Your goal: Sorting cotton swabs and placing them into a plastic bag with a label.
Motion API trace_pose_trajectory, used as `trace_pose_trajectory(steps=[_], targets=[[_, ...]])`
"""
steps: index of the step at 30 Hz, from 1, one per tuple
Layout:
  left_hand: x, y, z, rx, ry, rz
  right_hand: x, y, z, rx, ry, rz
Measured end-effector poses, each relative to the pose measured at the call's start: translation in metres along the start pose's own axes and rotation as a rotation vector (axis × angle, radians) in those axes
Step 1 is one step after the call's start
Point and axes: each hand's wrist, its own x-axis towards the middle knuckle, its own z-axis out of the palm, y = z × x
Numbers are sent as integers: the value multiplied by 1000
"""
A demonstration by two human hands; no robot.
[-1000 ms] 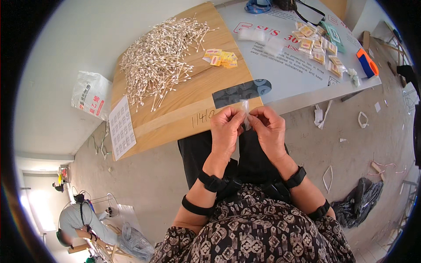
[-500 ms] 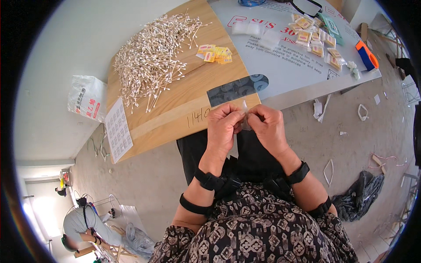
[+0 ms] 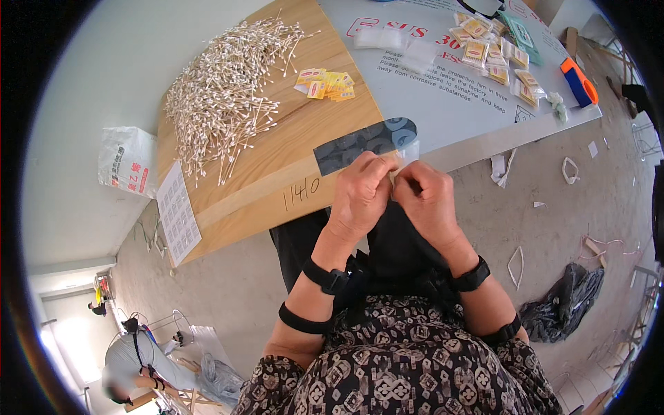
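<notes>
A small clear plastic bag is pinched between both hands at the table's near edge. My left hand has its fingers closed on one side of it, and my right hand grips the other side with curled fingers. The bag's clear end sticks out beyond the fingertips; the rest is hidden by the hands. Beyond my left hand, a big heap of cotton swabs covers the far left of the wooden table. Several yellow and white paper cards lie to the right of that heap.
Filled small bags with yellow cards lie on the grey sheet-covered table, near flat clear bags and a blue and orange tool. A label sheet lies at the left edge. Another person bends at lower left.
The bag's end has turned from upright between the fingertips to leaning away over the table edge. My left hand has rotated so its back faces up. The view has shifted slightly.
</notes>
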Motion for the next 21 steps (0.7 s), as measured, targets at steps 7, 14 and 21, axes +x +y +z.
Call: trace_pose_trajectory(steps=[7, 14, 21], targets=[[57, -25, 31, -187, -42, -276, 16, 34, -25, 895, 62, 909], [106, -65, 70, -230, -232, -256, 61, 68, -8, 1095, 329, 875], [117, -90, 86, 19, -382, -190, 67, 89, 3, 928, 476, 902]])
